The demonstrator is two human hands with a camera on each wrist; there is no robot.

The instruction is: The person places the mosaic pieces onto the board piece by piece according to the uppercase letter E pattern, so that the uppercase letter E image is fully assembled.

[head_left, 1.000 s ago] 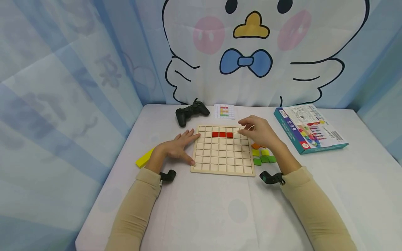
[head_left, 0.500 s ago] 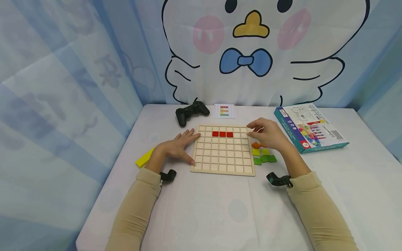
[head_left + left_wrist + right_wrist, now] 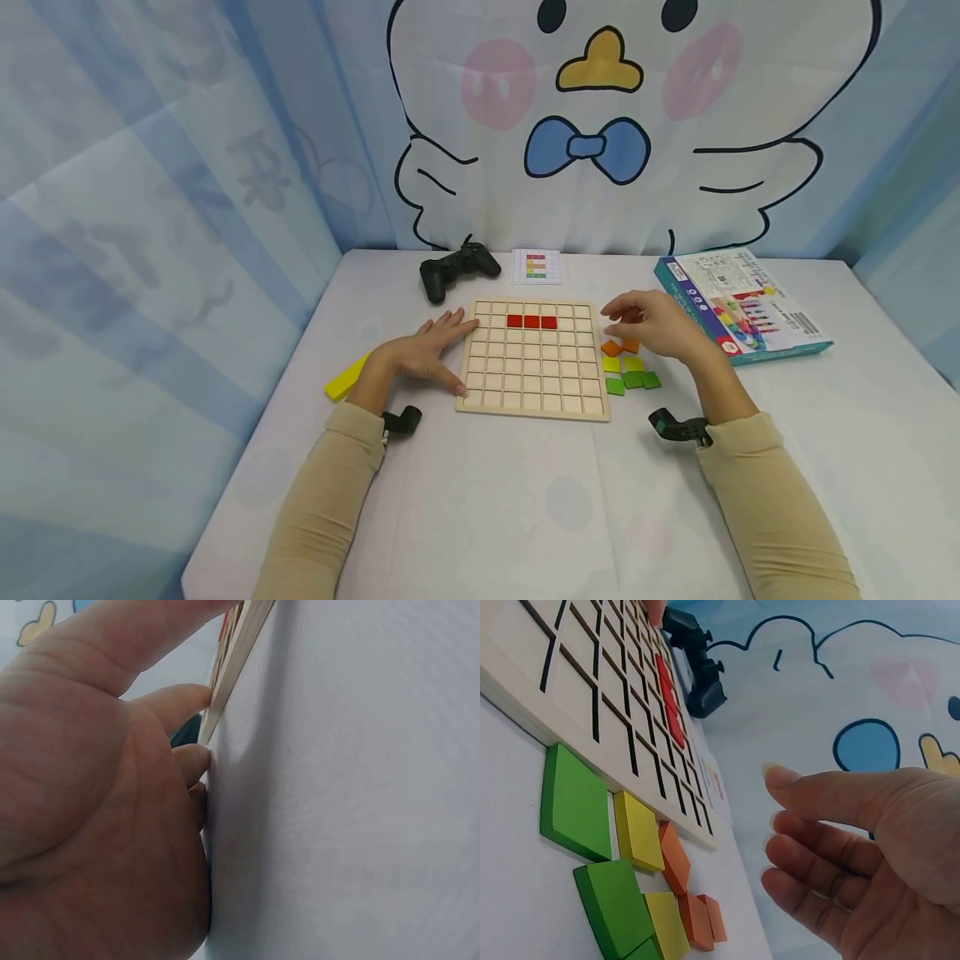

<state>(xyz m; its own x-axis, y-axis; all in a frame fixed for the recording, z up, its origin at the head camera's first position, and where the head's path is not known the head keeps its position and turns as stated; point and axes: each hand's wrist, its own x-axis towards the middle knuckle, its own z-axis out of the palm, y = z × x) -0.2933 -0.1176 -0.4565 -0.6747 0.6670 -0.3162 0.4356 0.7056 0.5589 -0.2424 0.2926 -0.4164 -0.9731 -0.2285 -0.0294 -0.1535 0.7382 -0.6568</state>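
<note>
A wooden grid board (image 3: 534,375) lies on the table with three red square tiles (image 3: 531,322) side by side in its second row from the back. My left hand (image 3: 416,356) has its fingers spread and rests at the board's left edge, thumb and index finger touching the frame. Off the board's right side, my right hand (image 3: 654,323) hovers with loosely bent fingers and holds nothing. Below it lie orange tiles (image 3: 676,859), yellow tiles (image 3: 638,832) and green tiles (image 3: 577,802), loose against or near the board's right edge. The hand partly covers the orange ones in the head view.
Behind the board lie a black game controller (image 3: 459,268) and a small card (image 3: 536,267) printed with a coloured grid pattern. A flat teal box (image 3: 742,308) is at the back right. Beside the left wrist sits a yellow block (image 3: 345,379), partly hidden.
My right hand has moved right and a little toward me, from over the board's back right corner to above the orange tiles. My left hand and the red tiles stay in place.
</note>
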